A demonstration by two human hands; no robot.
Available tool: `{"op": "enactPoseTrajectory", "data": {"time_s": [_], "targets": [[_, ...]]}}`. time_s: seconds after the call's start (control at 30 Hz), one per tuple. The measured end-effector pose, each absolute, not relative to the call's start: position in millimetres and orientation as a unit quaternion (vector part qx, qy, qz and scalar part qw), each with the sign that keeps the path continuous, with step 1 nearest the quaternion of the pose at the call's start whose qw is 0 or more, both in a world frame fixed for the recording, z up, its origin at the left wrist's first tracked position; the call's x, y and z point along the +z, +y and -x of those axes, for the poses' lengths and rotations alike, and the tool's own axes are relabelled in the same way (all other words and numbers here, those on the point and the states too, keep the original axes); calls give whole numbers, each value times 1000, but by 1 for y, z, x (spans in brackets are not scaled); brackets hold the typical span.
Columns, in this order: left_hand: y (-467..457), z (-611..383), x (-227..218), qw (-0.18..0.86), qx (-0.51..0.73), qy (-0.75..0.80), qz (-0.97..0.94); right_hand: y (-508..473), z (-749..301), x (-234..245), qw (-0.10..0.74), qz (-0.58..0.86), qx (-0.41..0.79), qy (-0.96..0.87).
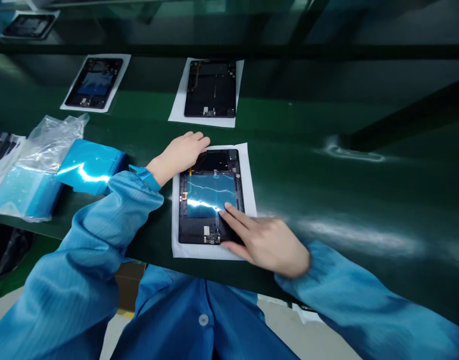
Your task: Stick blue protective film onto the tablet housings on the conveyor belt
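Note:
A black tablet housing (229,235) lies on a white sheet (250,175) in front of me, with small circuit parts and orange flex strips showing inside it. A shiny blue film-covered sheet (210,189) covers its middle. My left hand (186,152) is closed over the housing's upper left corner, its fingers bent together and the thumb hidden. Two outstretched fingers of my right hand (267,240) touch the lower right part of the blue sheet. That hand's thumb lies apart, by the housing's lower edge.
Left of the housing is a stack of blue film-covered sheets (88,165), beside a clear plastic bag (45,150) holding more. Farther back, two other tablet housings, one with a blue sheet (96,82) and one without (212,92), lie on white paper. A dark post (409,115) rises at right.

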State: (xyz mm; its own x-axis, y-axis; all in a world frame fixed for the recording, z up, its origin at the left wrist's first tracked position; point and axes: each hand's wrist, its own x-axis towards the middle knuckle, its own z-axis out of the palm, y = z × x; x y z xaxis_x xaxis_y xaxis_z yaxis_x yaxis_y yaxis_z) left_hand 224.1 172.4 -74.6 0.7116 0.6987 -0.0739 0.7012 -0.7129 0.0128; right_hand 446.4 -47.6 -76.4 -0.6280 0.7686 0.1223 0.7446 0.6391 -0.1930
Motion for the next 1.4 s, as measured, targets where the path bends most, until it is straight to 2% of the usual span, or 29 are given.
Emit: {"op": "enactPoseTrajectory", "data": {"time_s": [0.1, 0.2, 0.27, 0.37, 0.43, 0.53, 0.6, 0.73, 0.9, 1.03, 1.2, 1.23, 1.4], "targets": [[173, -222, -73, 25, -28, 372, -927, -61, -456, -77, 181, 425, 121, -878], [176, -218, -63, 21, -2, 372, -928, -46, -468, -85, 280, 584, 158, -745], [179, -216, -52, 17, 34, 371, -928, -29, -472, -90, 326, 663, 231, -633], [189, -217, -36, -1, 90, 364, -927, -4, -471, -93, 372, 630, 413, -542], [201, -219, -27, -14, 118, 369, -922, 11, -467, -95, 375, 601, 474, -523], [229, -222, -21, -13, 167, 407, -898, 40, -468, -102, 394, 621, 453, -505], [252, -220, -22, -11, 204, 492, -846, 70, -479, -108, 422, 644, 423, -477], [290, -209, -42, 8, 116, 739, -663, 157, -519, -114, 443, 672, 391, -446], [311, -201, -68, 34, 36, 796, -604, 246, -574, -105, 390, 732, 337, -446], [315, -197, -72, 35, 15, 799, -601, 258, -587, -98, 326, 773, 247, -485], [308, -184, -77, 17, -1, 789, -614, 243, -566, -96, 112, 721, 81, -679], [307, -181, -78, 16, -3, 784, -620, 244, -562, -97, 82, 712, 78, -693], [313, -179, -80, 22, 1, 770, -638, 283, -551, -92, 33, 742, 128, -657]]}}
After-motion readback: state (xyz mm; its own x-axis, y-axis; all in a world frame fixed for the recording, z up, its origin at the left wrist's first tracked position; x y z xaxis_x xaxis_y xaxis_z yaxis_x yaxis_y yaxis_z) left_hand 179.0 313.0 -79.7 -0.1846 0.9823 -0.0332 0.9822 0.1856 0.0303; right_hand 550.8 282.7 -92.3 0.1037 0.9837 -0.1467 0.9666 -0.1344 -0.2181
